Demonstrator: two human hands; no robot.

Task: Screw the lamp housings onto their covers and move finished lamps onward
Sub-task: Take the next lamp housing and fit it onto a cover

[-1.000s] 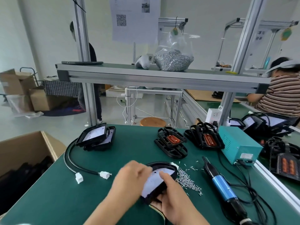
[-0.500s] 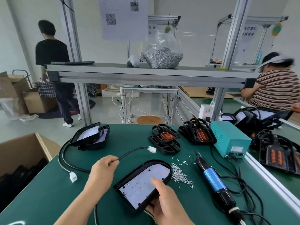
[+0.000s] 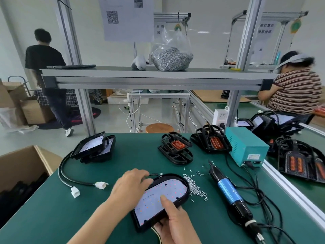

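Note:
A black lamp housing (image 3: 163, 196) with a white LED board facing up sits tilted above the green table (image 3: 52, 217), near the front. My right hand (image 3: 174, 224) grips its near end from below, thumb pressed on the board. My left hand (image 3: 130, 189) lies over the housing's far left rim, fingers curled around the lamp's black cable (image 3: 155, 174). Two stacks of black covers with orange inserts (image 3: 175, 148) (image 3: 211, 142) stand further back. A pile of small screws (image 3: 193, 186) lies just right of the housing, and beyond it a blue electric screwdriver (image 3: 226, 191).
Two stacked lamps (image 3: 95, 147) rest at the back left, their cables ending in white connectors (image 3: 101, 184). A teal power box (image 3: 246, 147) stands at the right. An open cardboard box (image 3: 21, 166) sits left of the table. More lamps (image 3: 299, 161) lie on the right-hand belt.
My left hand, which held the cable out to the left, has moved right onto the housing's far rim, bringing the cable with it. The housing now shows its LED board fully.

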